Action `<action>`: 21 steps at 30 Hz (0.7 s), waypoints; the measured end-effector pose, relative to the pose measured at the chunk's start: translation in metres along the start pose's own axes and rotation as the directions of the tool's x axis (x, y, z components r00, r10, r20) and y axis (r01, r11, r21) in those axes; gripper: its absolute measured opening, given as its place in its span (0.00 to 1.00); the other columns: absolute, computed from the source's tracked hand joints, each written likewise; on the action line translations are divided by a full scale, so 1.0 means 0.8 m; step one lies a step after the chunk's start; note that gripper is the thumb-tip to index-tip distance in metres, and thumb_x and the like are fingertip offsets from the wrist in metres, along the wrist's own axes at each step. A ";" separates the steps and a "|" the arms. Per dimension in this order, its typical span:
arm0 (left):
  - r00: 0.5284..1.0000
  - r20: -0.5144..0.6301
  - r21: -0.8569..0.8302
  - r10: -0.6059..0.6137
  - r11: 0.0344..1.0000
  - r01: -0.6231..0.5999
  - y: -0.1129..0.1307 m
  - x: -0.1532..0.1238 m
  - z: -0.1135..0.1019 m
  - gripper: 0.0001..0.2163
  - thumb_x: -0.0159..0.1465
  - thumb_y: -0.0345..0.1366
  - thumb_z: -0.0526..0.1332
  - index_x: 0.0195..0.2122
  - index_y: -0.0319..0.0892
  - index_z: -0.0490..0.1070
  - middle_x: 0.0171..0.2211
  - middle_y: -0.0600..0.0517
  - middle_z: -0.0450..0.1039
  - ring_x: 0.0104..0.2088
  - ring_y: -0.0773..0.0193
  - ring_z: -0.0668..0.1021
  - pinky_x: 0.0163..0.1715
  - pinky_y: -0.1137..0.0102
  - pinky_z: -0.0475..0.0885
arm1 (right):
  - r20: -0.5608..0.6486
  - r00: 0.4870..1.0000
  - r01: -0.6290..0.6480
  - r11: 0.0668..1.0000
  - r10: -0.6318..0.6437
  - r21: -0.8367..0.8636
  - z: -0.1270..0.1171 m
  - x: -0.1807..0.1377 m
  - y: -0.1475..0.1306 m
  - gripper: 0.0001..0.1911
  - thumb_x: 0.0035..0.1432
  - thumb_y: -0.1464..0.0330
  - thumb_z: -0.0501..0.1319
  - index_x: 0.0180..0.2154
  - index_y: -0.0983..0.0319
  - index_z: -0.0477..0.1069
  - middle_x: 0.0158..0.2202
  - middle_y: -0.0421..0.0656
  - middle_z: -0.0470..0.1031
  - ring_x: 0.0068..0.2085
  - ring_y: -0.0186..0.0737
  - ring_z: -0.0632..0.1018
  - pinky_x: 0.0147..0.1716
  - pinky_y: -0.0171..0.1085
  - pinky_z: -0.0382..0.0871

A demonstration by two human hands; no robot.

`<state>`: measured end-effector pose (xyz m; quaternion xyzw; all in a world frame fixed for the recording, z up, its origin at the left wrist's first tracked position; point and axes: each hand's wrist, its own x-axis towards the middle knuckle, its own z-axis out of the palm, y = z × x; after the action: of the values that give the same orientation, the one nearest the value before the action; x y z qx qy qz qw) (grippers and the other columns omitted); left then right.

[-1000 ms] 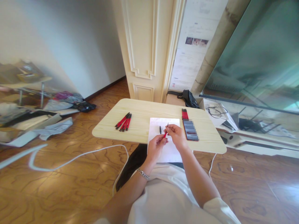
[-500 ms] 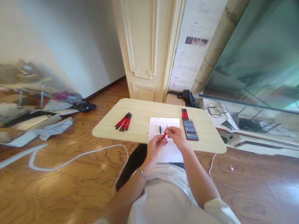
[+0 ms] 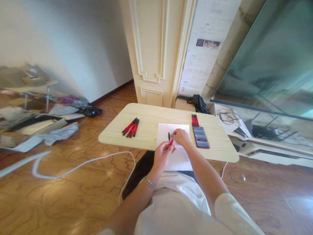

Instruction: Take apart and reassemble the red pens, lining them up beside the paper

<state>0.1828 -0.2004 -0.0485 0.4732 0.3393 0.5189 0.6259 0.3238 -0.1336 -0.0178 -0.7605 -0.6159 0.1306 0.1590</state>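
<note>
My left hand [image 3: 164, 153] pinches the red pen barrel [image 3: 171, 142] above the sheet of paper [image 3: 178, 159]. A thin pen refill [image 3: 173, 134] sticks up out of the barrel. At the refill's upper end, my right hand [image 3: 181, 137] has its fingers closed; the fingertips partly hide what they grip. A small black pen part [image 3: 169, 136] lies on the paper just left of my hands.
Several red and black pens [image 3: 130, 128] lie in a loose bunch on the table [image 3: 146, 112]'s left side. Another row of pens [image 3: 195, 119] sits above a phone [image 3: 201, 137] on the right. A black bag [image 3: 200, 103] rests beyond the far edge.
My right hand has moved up and away from the red barrel along the refill. The left hand still holds the barrel in nearly the same place.
</note>
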 end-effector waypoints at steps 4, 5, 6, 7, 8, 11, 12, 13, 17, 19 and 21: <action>1.000 -0.010 -0.003 0.002 1.000 -0.002 -0.001 0.001 0.000 0.16 0.57 0.43 0.66 0.42 0.38 0.72 0.34 0.46 0.77 0.33 0.61 0.80 0.37 0.66 0.73 | -0.001 1.000 -0.024 0.997 0.024 -0.073 0.001 0.001 -0.004 0.11 0.56 0.65 0.59 0.36 0.62 0.76 0.39 0.54 0.78 0.41 0.48 0.77 0.37 0.39 0.65; 1.000 -0.012 -0.004 0.003 1.000 -0.003 -0.001 0.001 0.000 0.16 0.57 0.43 0.66 0.42 0.38 0.72 0.34 0.46 0.77 0.33 0.61 0.80 0.37 0.67 0.73 | -0.008 1.000 -0.021 0.998 0.021 -0.065 0.003 0.002 -0.002 0.09 0.55 0.66 0.59 0.35 0.62 0.76 0.38 0.54 0.78 0.40 0.48 0.77 0.37 0.39 0.65; 1.000 -0.013 -0.006 0.004 1.000 -0.004 -0.001 0.001 0.000 0.16 0.57 0.43 0.66 0.42 0.38 0.72 0.34 0.46 0.77 0.33 0.61 0.80 0.37 0.67 0.73 | -0.019 1.000 -0.011 0.999 0.010 -0.039 0.005 0.003 0.001 0.08 0.54 0.67 0.60 0.33 0.62 0.76 0.37 0.54 0.78 0.39 0.48 0.77 0.36 0.39 0.65; 1.000 -0.013 -0.009 0.002 1.000 -0.002 -0.001 0.001 0.000 0.17 0.57 0.43 0.66 0.42 0.38 0.72 0.34 0.46 0.77 0.33 0.61 0.80 0.37 0.67 0.73 | -0.038 0.999 0.004 1.000 -0.004 0.009 0.007 0.005 0.004 0.06 0.54 0.68 0.60 0.32 0.61 0.76 0.36 0.53 0.78 0.39 0.47 0.77 0.36 0.39 0.65; 1.000 -0.015 -0.013 -0.002 1.000 0.002 -0.001 0.001 0.000 0.17 0.57 0.43 0.66 0.42 0.38 0.71 0.34 0.46 0.77 0.33 0.61 0.80 0.37 0.66 0.74 | -0.059 0.998 0.022 0.997 -0.017 0.080 0.008 0.006 0.009 0.05 0.53 0.69 0.60 0.31 0.61 0.75 0.35 0.52 0.78 0.37 0.46 0.77 0.36 0.39 0.65; 1.000 -0.014 -0.016 -0.021 1.000 0.021 0.001 0.001 -0.001 0.17 0.56 0.44 0.66 0.42 0.38 0.71 0.35 0.45 0.78 0.33 0.60 0.80 0.37 0.66 0.74 | -0.095 0.995 0.074 0.906 -0.037 0.416 0.008 0.007 0.023 0.07 0.54 0.67 0.59 0.32 0.61 0.74 0.30 0.46 0.76 0.32 0.40 0.75 0.33 0.38 0.65; 1.000 -0.009 -0.012 -0.024 1.000 0.024 0.001 0.001 -0.001 0.17 0.56 0.44 0.66 0.41 0.38 0.71 0.34 0.45 0.78 0.33 0.60 0.80 0.37 0.65 0.74 | -0.088 0.995 0.081 0.840 -0.039 0.537 0.006 0.005 0.027 0.08 0.54 0.66 0.59 0.33 0.61 0.74 0.29 0.44 0.76 0.30 0.38 0.74 0.32 0.36 0.65; 1.000 -0.001 -0.007 -0.025 1.000 0.025 0.002 0.001 0.000 0.17 0.56 0.44 0.66 0.41 0.37 0.72 0.34 0.45 0.78 0.33 0.60 0.80 0.37 0.65 0.74 | -0.074 0.996 0.079 0.760 -0.041 0.645 0.002 0.001 0.030 0.10 0.53 0.64 0.59 0.35 0.62 0.75 0.29 0.43 0.75 0.29 0.36 0.73 0.30 0.35 0.65; 1.000 0.018 0.019 -0.025 1.000 0.025 0.002 0.001 0.005 0.17 0.56 0.44 0.66 0.41 0.37 0.72 0.34 0.45 0.78 0.34 0.60 0.80 0.37 0.65 0.74 | -0.051 0.999 0.053 0.417 -0.014 0.907 -0.025 -0.018 0.030 0.17 0.50 0.58 0.62 0.39 0.61 0.74 0.32 0.42 0.75 0.30 0.33 0.72 0.27 0.31 0.62; 0.999 0.026 0.028 -0.029 0.999 0.028 0.002 0.000 0.007 0.17 0.56 0.44 0.66 0.41 0.38 0.72 0.35 0.45 0.78 0.34 0.60 0.80 0.37 0.66 0.74 | -0.065 0.998 0.058 0.295 0.015 0.954 -0.039 -0.027 0.026 0.18 0.48 0.57 0.64 0.38 0.61 0.74 0.34 0.42 0.75 0.31 0.32 0.72 0.28 0.31 0.62; 0.999 0.037 0.035 -0.027 0.999 0.026 0.002 0.000 0.008 0.17 0.56 0.43 0.66 0.41 0.38 0.72 0.34 0.45 0.78 0.34 0.60 0.80 0.37 0.66 0.74 | -0.080 0.996 0.070 0.236 0.031 0.969 -0.048 -0.033 0.020 0.18 0.47 0.56 0.65 0.38 0.60 0.73 0.35 0.42 0.75 0.32 0.32 0.73 0.28 0.31 0.63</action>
<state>0.1885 -0.2020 -0.0450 0.4891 0.3425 0.4955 0.6309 0.3478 -0.1657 0.0114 -0.4965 -0.4057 0.4499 0.6216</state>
